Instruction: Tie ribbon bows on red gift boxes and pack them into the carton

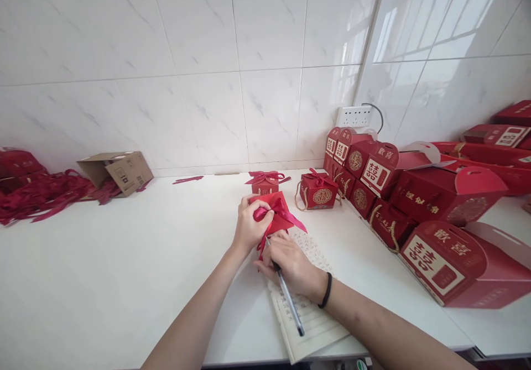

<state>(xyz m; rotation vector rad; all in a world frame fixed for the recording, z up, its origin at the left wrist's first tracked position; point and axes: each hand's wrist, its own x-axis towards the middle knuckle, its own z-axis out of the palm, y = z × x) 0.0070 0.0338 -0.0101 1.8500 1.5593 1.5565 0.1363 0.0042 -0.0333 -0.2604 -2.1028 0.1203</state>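
Observation:
A small red gift box [280, 197] is between my hands, with a pink-red ribbon [286, 212] tied in a bow on top. My left hand [251, 222] pinches the bow's left loop between thumb and fingers. Below it, my right hand [292, 262] is closed around a pen [292, 302], whose clear barrel slants down toward me. The right fingertips are at the box's near side, beside a hanging ribbon end; whether they also grip it is hidden. Under the right hand lies an open notebook [315, 334] with handwriting.
Two ribbon-tied boxes, one left [265, 185] and one right [318, 192], stand behind my hands. Stacked red boxes [440, 259] fill the right side. At the left are a cardboard box [129, 172] and piled ribbons [50, 193]. A power strip [354, 116] is against the tiled wall.

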